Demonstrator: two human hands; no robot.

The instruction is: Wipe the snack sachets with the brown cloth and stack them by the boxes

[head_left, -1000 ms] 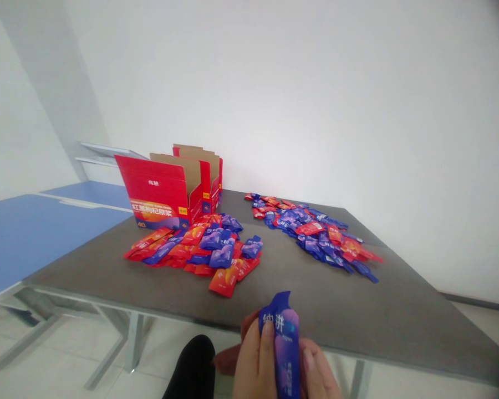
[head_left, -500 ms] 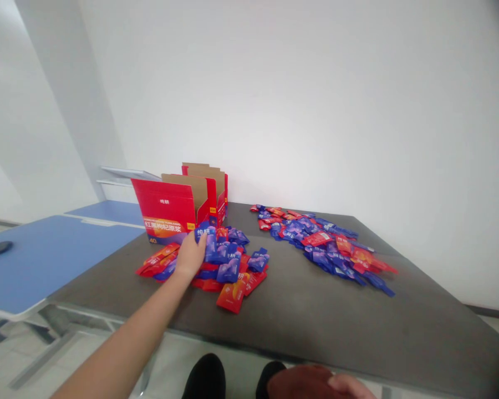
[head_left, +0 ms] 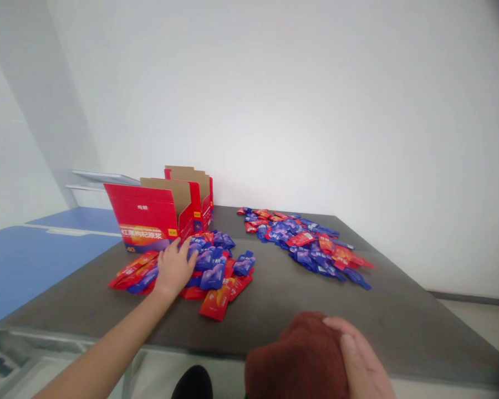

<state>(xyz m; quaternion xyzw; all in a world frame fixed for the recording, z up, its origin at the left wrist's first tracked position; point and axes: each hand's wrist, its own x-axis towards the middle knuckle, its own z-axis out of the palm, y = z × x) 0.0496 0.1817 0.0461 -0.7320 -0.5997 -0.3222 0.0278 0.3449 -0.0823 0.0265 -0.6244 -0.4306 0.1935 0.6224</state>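
Left hand (head_left: pixel 174 269) is stretched out and lies flat on the near pile of sachets (head_left: pixel 199 265), fingers (head_left: pixel 188 248) spread apart and pressing on blue and red packets, nothing pinched between them. That pile sits on the dark grey table (head_left: pixel 283 310), just in front of the open red carton (head_left: pixel 149 219), some packets touching its base. The right hand (head_left: pixel 360 363) is low at the near table edge, fingers curled over a dark red cloth-like bundle (head_left: pixel 299 360), gripping it; can't tell what the bundle is. The sachets look like small flat foil or plastic pouches, glossy, so likely slick and light, probably with soft liquid or paste fill, so they flex and slide over each other rather than stack stiffly. Not fragile as judged, but a hard squeeze in the middle would bulge them. Best hold seems to be a pinch on a sealed edge or the narrow neck end, or a flat palm sweep to gather several at once. One red sachet (head_left: pixel 216 302) lies apart at the near rim of the pile, easy to lift by its edge. A second pile of sachets (head_left: pixel 303 244) lies farther right, well apart from both hands. A blue table (head_left: pixel 29 260) stands to the left.
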